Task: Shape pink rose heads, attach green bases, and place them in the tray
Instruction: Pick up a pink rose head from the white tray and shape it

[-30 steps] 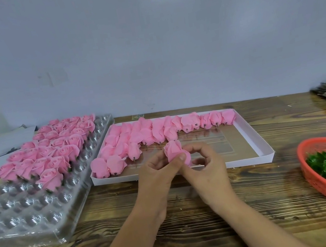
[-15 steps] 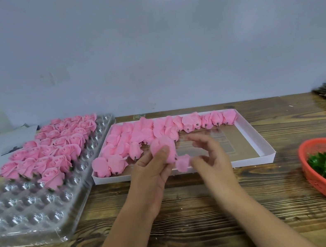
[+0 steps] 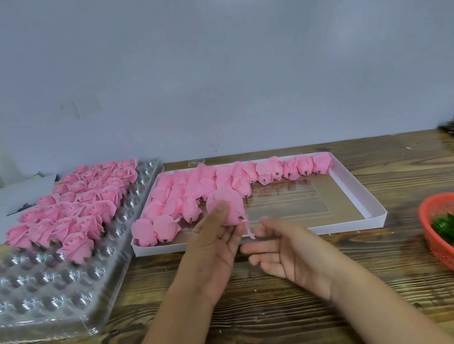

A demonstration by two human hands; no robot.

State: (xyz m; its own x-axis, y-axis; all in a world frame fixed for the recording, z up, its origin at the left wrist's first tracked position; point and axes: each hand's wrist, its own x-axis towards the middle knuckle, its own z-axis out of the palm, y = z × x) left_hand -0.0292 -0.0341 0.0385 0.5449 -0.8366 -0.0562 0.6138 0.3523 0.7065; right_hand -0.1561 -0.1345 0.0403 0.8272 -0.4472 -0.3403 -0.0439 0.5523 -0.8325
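One soft pink fabric rose head sits pinched in our left hand, just before the white cardboard box. Our right hand hangs slack and empty beside it. Shaping looks finished, so next we likely need a green base from the red plastic basket, well right of the box.

One head-worn wide-angle view only, aimed forward and slightly down across the table toward a plain far wall. Close enough for both forearms to enter from the near edge, with left hand and right hand near centre. Clear tray at left, orange basket cut off at right. No second view for overlap.
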